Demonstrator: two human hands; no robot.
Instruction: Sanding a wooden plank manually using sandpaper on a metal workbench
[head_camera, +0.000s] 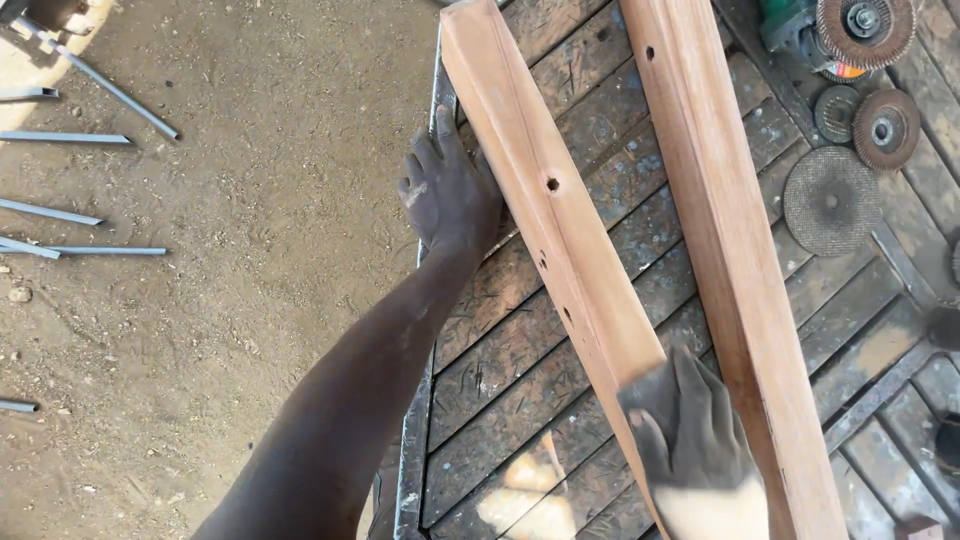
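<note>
**Hands on drilled timber**

Left hand (450, 190) flat against near wooden beam (555, 235), grip loose, on slatted worktop (520, 350). Right hand (690, 430) pressing sandpaper (650, 392) onto that beam, beside second beam (730, 250). Grinding discs (832, 200) lying well apart.

left hand (448, 190): bare, no glove, dusty knuckles
left forearm: bare, no sleeve
right hand (690, 425): bare, dust-coated; wrist blurred at near edge

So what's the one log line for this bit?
left hand: steadies left plank | right hand: rubs between planks | right plank: beside | discs: idle
</note>
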